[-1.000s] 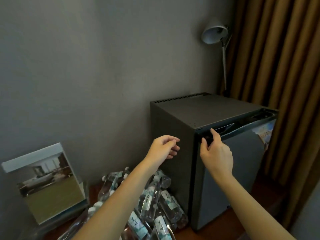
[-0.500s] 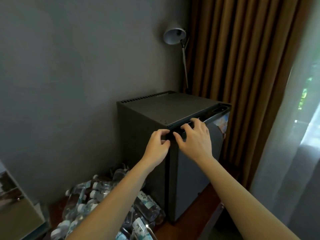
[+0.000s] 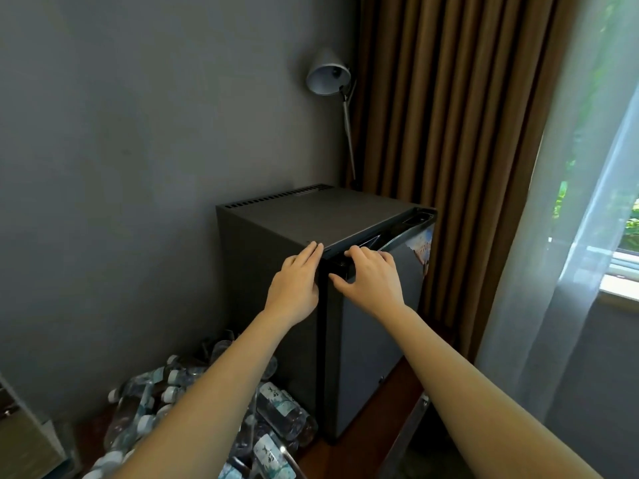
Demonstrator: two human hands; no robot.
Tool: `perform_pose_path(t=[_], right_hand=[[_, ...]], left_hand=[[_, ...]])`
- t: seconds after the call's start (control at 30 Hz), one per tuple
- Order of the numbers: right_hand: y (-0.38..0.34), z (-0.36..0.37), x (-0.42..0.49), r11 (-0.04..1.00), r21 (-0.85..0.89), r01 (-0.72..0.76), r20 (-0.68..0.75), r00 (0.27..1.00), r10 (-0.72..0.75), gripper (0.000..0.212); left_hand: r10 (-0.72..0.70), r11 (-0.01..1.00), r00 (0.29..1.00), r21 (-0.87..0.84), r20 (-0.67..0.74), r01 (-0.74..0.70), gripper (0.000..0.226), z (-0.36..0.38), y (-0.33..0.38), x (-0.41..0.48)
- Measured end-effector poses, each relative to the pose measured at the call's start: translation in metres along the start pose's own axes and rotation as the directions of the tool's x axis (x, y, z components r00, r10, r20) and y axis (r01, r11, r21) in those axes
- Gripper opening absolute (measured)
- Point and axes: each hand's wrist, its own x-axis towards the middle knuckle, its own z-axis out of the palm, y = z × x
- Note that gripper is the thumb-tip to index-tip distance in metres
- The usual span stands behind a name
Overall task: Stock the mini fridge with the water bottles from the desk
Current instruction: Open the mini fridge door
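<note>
A dark grey mini fridge (image 3: 276, 271) stands on the wooden desk against the wall. Its door (image 3: 380, 340) is shut or barely ajar. My left hand (image 3: 295, 281) lies flat with straight fingers against the fridge's left side, at the top front corner. My right hand (image 3: 371, 281) grips the top left corner of the door, fingers curled over its upper edge. Several clear water bottles (image 3: 276, 409) with white caps and blue-green labels lie in a heap on the desk left of the fridge, partly hidden by my left forearm.
A grey desk lamp (image 3: 328, 77) rises behind the fridge. Brown curtains (image 3: 449, 133) and a sheer white curtain (image 3: 570, 271) hang to the right by a window. A framed picture (image 3: 20, 440) leans at the lower left. The desk's wooden edge (image 3: 397, 426) shows below the door.
My left hand moved from the air onto the fridge's side corner. My right hand closed over the door's top edge. The view swung right, away from the picture.
</note>
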Motion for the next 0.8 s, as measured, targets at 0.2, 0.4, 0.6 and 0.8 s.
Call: perform_pose_path(t=[0.2,0.4,0.6,0.8], right_hand=[[0.017,-0.008,-0.017,0.997,0.072,0.025,-0.083,0.996,-0.019,0.04],[0.062,-0.046,-0.061,0.992,0.125,-0.006,-0.135,0.991,0.023,0.045],[0.088,-0.062,-0.093,0.933,0.328,-0.149,-0.211,0.951,0.226,0.044],[0.125,-0.066,-0.123,0.882,0.441,-0.163,-0.389,0.851,0.352,0.042]], left_hand=[[0.041,0.966,0.992,0.257,-0.117,-0.01,0.074,0.009,0.005,-0.002],[-0.078,0.977,0.968,0.177,-0.237,0.122,0.056,0.017,0.037,0.005],[0.146,0.984,0.977,0.126,-0.158,-0.126,0.056,0.038,0.102,0.023],[0.475,0.871,0.871,0.072,0.125,-0.486,0.072,0.067,0.151,0.036]])
